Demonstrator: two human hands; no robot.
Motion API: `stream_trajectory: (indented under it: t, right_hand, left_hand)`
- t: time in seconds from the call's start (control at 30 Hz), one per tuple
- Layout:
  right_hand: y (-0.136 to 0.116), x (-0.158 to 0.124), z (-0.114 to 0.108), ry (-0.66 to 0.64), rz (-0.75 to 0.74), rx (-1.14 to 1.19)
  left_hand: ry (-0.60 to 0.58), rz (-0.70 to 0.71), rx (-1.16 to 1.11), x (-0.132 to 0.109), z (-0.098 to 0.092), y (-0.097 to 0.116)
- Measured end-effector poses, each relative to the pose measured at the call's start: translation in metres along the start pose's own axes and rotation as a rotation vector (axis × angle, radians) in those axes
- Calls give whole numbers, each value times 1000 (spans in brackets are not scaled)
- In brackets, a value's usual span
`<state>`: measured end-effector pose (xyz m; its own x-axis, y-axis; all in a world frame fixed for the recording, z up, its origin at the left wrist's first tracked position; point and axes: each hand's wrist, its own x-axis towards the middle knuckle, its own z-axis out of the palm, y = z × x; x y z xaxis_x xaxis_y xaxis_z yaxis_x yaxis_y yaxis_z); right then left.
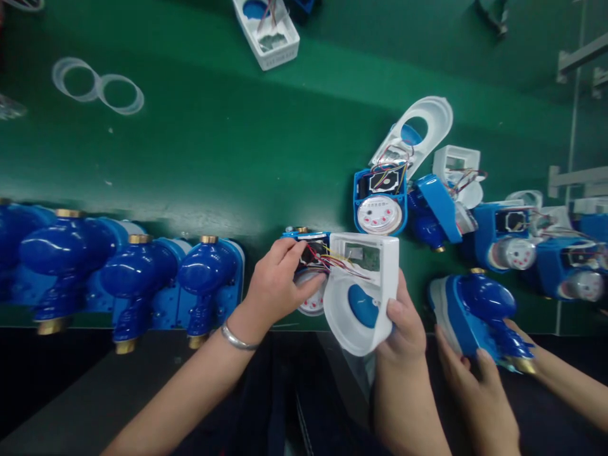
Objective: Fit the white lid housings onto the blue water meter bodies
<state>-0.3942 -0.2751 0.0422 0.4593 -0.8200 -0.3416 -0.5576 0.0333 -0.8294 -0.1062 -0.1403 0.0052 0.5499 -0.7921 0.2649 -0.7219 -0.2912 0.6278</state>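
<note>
My left hand (275, 285) is closed around a blue water meter body (308, 244) near the front edge of the green table, its fingers at the coloured wires (332, 259) that run out of it. My right hand (403, 323) grips a white plastic meter cover (365, 288) with a round hole, a blue part showing through it, and a circuit board (368, 256) in its upper window. The wires join the cover to the meter. A metal bangle sits on my left wrist.
A row of assembled blue meters (142, 278) with brass ends lines the front edge at left. Open meters with dials and wires (380, 202) crowd the right. Another person's hands (475, 373) hold a blue meter (479, 310) at lower right. Clear rings (97, 85) and a white housing (268, 31) lie farther back.
</note>
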Motion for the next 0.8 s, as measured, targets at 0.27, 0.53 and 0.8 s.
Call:
stream_trajectory:
  t: [0.27,0.53,0.8]
  right_hand:
    - [-113,46,114,-371,-99,350]
    - [-107,48,107,-350,-100,305]
    - [-103,50,114,-321,-111,261]
  left_hand:
    - [-63,-40,151,7,5,12]
    - [36,8,119,9,9,2]
    - [24,127,43,10,6,-20]
